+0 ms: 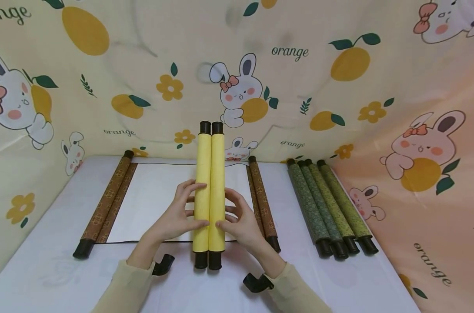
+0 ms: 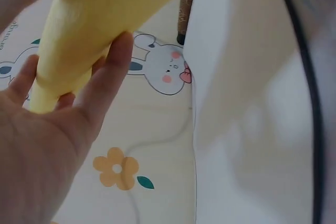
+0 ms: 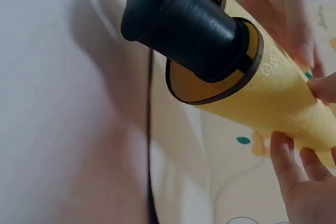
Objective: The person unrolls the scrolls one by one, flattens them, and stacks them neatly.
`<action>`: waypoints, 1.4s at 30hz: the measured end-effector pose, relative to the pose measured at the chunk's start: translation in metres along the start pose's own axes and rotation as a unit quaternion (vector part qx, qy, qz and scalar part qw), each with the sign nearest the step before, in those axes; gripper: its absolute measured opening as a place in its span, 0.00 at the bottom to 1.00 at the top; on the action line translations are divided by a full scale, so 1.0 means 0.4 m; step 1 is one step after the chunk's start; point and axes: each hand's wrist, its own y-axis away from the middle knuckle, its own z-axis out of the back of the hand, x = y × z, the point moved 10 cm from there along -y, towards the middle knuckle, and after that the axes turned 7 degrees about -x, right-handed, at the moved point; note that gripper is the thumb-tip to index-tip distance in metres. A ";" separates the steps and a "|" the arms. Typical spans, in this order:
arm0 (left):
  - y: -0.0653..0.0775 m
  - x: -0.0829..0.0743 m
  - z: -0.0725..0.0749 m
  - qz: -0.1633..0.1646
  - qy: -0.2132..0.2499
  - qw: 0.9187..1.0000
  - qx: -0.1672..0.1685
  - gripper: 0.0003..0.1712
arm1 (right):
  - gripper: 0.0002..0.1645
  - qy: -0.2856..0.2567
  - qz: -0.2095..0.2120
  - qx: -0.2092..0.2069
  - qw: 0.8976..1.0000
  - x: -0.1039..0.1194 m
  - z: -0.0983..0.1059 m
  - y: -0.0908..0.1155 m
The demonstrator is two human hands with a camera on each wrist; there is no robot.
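Note:
Two yellow scroll rolls (image 1: 203, 174) with black end knobs stand side by side, raised over the white sheet of an unrolled brown scroll (image 1: 155, 200). My left hand (image 1: 172, 219) grips the left roll, its thumb across the front and fingers around the outer side. From the other side my right hand (image 1: 242, 221) holds the right roll (image 1: 217, 174) in the same way. In the right wrist view, a black knob (image 3: 194, 27) pokes out of the yellow roll's dark-trimmed end. The left wrist view has the left hand's fingers (image 2: 107, 80) curved against the yellow surface.
Brown patterned rolls (image 1: 108, 200) edge the white sheet at left and right (image 1: 263, 195). Several green scroll rolls (image 1: 309, 202) lie side by side on the right of the white table (image 1: 45, 261). A printed cloth (image 1: 205, 39) with rabbits and oranges hangs behind and at the sides.

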 end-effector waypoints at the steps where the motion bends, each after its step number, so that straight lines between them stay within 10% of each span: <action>1: -0.001 0.003 0.001 -0.003 -0.005 1.000 -0.007 0.53 | 0.49 0.005 0.004 -0.002 1.000 -0.001 -0.003 0.000; 10: -0.002 0.008 -0.009 -0.005 -0.034 0.999 -0.039 0.52 | 0.52 0.058 0.028 -0.022 0.998 -0.008 -0.002 0.004; 18: 0.023 -0.059 -0.005 0.001 -0.028 0.999 -0.027 0.48 | 0.54 0.064 0.033 -0.024 0.997 -0.005 0.005 0.010; 42: 0.024 -0.074 -0.011 -0.014 -0.020 1.000 0.006 0.48 | 0.49 0.139 0.039 0.019 0.989 0.013 0.031 -0.001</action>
